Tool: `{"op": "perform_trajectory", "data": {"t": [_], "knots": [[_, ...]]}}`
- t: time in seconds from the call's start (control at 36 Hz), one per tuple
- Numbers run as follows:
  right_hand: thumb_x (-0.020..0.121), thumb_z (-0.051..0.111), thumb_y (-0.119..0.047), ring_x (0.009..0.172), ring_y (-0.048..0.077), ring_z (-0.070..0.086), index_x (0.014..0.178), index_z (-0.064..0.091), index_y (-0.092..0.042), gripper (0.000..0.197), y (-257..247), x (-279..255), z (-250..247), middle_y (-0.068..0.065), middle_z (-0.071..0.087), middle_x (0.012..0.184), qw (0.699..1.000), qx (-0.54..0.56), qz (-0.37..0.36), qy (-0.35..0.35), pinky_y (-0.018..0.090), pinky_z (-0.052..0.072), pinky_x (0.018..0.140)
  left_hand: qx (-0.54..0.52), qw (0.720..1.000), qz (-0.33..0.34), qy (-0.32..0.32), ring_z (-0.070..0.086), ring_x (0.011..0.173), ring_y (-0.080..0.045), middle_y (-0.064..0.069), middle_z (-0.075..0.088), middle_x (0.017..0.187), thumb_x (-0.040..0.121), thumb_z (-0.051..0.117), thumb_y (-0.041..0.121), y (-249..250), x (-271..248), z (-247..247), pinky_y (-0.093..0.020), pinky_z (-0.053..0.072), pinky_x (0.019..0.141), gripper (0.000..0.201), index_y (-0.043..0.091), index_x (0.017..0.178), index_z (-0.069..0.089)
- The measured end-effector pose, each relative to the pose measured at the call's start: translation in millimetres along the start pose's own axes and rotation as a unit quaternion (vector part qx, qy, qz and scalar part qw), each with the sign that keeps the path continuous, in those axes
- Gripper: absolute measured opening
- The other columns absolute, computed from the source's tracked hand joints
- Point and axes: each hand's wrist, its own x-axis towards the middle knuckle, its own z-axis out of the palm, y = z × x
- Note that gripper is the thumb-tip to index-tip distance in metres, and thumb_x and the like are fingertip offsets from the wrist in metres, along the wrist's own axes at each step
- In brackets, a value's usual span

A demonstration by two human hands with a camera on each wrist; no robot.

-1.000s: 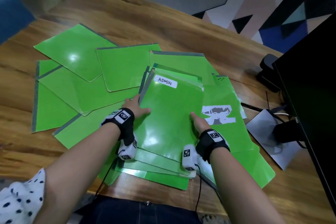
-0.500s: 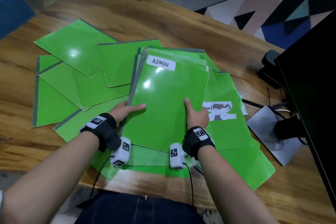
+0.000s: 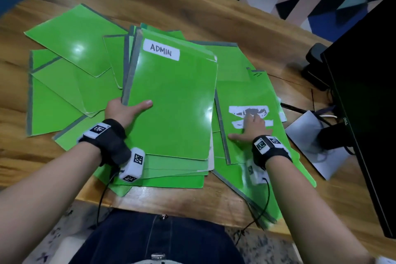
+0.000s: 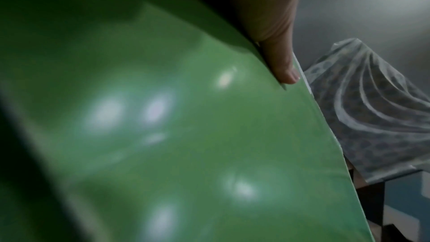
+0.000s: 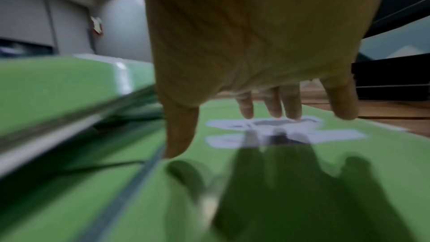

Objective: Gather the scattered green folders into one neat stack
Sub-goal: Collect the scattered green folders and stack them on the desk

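A bundle of green folders topped by the one labelled ADMIN [image 3: 171, 96] is tilted up off the desk. My left hand [image 3: 126, 109] grips its left edge, thumb on top, and the left wrist view shows that thumb [image 4: 279, 58] on the glossy cover [image 4: 163, 135]. To the right lies a green folder with a torn white label [image 3: 248, 100]. My right hand [image 3: 250, 126] rests on it with fingers spread, fingertips [image 5: 274, 111] touching the label [image 5: 286, 132]. More green folders [image 3: 70, 43] lie fanned out on the left and under the bundle.
The wooden desk [image 3: 192, 6] carries a black monitor [image 3: 368, 113] with its stand and cables at the right, beside a grey sheet [image 3: 310, 135]. Folder corners overhang the desk's near edge [image 3: 192, 203].
My right hand let go of the ADMIN bundle and moved right onto the torn-label folder. My left hand keeps the bundle, now lifted and shifted farther from me.
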Motion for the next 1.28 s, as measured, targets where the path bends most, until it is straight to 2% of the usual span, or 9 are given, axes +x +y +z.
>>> {"op": "perform_trajectory", "data": {"t": [0.17,0.39,0.5,0.72,0.78,0.86,0.97,1.11,1.28], "knots": [[0.063,0.055,-0.081,0.143,0.035,-0.018,0.147,-0.022,-0.026,0.126,9,-10,41,0.001,-0.029,0.154,0.995,0.077,0.013,-0.056,0.071,0.018,0.105,-0.046,0.999,-0.019,0.011,0.040,0.067,-0.018,0.003,0.039,0.068,0.065,0.082,0.042,2,2,-11,-0.028,0.040,0.059,0.055,0.009,0.094,0.050],[0.071,0.046,-0.081,0.144,0.039,0.007,0.152,-0.004,-0.025,0.110,-28,-49,47,0.008,-0.010,0.159,0.998,0.011,-0.044,-0.048,0.065,0.018,0.107,-0.054,0.998,-0.012,0.012,0.048,0.091,-0.022,-0.008,0.052,0.100,0.069,0.079,0.042,13,1,-22,-0.030,0.045,0.081,0.088,-0.001,0.137,0.040],[0.071,0.060,-0.072,0.141,0.036,0.021,0.149,0.015,-0.017,0.106,-9,-39,27,0.012,0.017,0.156,0.986,0.130,0.088,0.061,0.061,0.024,0.108,-0.039,0.999,-0.017,0.002,0.050,0.094,-0.023,-0.009,0.052,0.104,0.069,0.079,0.041,14,-5,-26,-0.035,0.048,0.087,0.091,-0.002,0.138,0.038],[0.051,0.078,-0.068,0.143,0.039,0.013,0.150,0.003,-0.010,0.138,25,-21,22,0.021,0.010,0.155,0.947,0.213,0.239,-0.010,0.056,0.022,0.112,-0.008,1.000,-0.028,-0.007,0.051,0.088,-0.025,-0.015,0.056,0.102,0.070,0.078,0.042,2,-14,-31,-0.035,0.047,0.079,0.085,-0.004,0.132,0.043],[0.048,0.082,-0.064,0.142,0.040,0.017,0.150,0.000,-0.011,0.142,27,-19,26,0.021,0.013,0.155,0.937,0.251,0.245,-0.010,0.056,0.025,0.111,-0.008,0.999,-0.036,-0.009,0.057,0.093,-0.030,-0.019,0.060,0.108,0.069,0.078,0.043,0,-14,-32,-0.038,0.051,0.082,0.088,-0.005,0.133,0.043],[0.046,0.089,-0.052,0.132,0.039,0.039,0.148,0.008,-0.004,0.139,25,-20,24,0.021,0.032,0.148,0.921,0.314,0.230,0.021,0.051,0.042,0.101,-0.015,0.999,-0.040,-0.017,0.051,0.069,-0.025,-0.007,0.054,0.077,0.064,0.078,0.046,-2,-14,-35,-0.030,0.047,0.059,0.077,-0.005,0.115,0.053],[0.055,0.089,-0.043,0.105,0.035,0.061,0.124,0.042,0.000,0.095,17,-33,-5,0.020,0.058,0.123,0.919,0.322,0.198,0.108,0.042,0.054,0.082,-0.015,0.999,-0.044,0.016,0.056,0.092,-0.028,-0.028,0.057,0.123,0.069,0.078,0.046,-4,-12,-38,-0.046,0.048,0.089,0.086,-0.010,0.127,0.047],[0.058,0.087,-0.043,0.104,0.033,0.061,0.115,0.049,-0.003,0.079,9,-60,-78,0.016,0.060,0.117,0.930,0.272,0.139,0.206,0.039,0.049,0.080,-0.043,0.996,-0.066,0.043,0.050,0.089,-0.025,-0.013,0.055,0.099,0.064,0.079,0.050,-8,-4,-42,-0.034,0.045,0.080,0.082,-0.001,0.121,0.049],[0.068,0.082,-0.039,0.118,0.036,0.053,0.122,0.043,-0.002,0.076,-12,-77,-152,0.019,0.053,0.129,0.900,0.274,0.094,0.327,0.043,0.045,0.090,-0.033,0.995,-0.077,0.049,0.054,0.097,-0.031,-0.019,0.058,0.116,0.065,0.078,0.051,-4,3,-45,-0.040,0.048,0.089,0.094,-0.006,0.131,0.043]]}}
